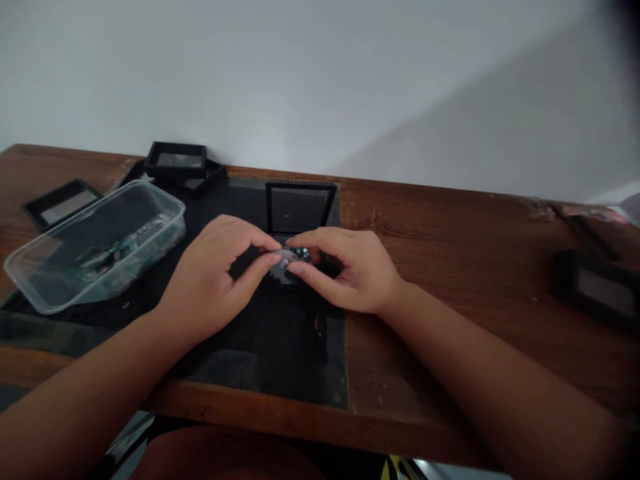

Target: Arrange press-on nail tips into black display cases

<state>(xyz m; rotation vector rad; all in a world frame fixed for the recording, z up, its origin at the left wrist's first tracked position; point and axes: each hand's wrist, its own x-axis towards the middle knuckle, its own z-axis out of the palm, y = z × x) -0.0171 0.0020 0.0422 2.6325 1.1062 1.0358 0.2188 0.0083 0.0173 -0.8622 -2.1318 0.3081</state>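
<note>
Between the fingertips of both hands is a small clear plastic piece [286, 255], pinched from its two sides. My left hand [215, 270] holds its left edge between thumb and fingers. From the right, my right hand [345, 267] grips it the same way, with a small dark beaded item [303, 253] beside those fingers. Behind and under the hands stands an open black frame case [301, 208] with a clear window, its lid upright. The hands partly hide its lower half. What the plastic piece contains is too small to tell.
A clear plastic tub [145, 250] with small teal packets sits at the left. Black frames [175, 160] are stacked behind it, another frame [63, 203] lies far left, and a blurred dark one [605, 290] at right. A black mat [295, 363] covers part of the wooden table [430, 373].
</note>
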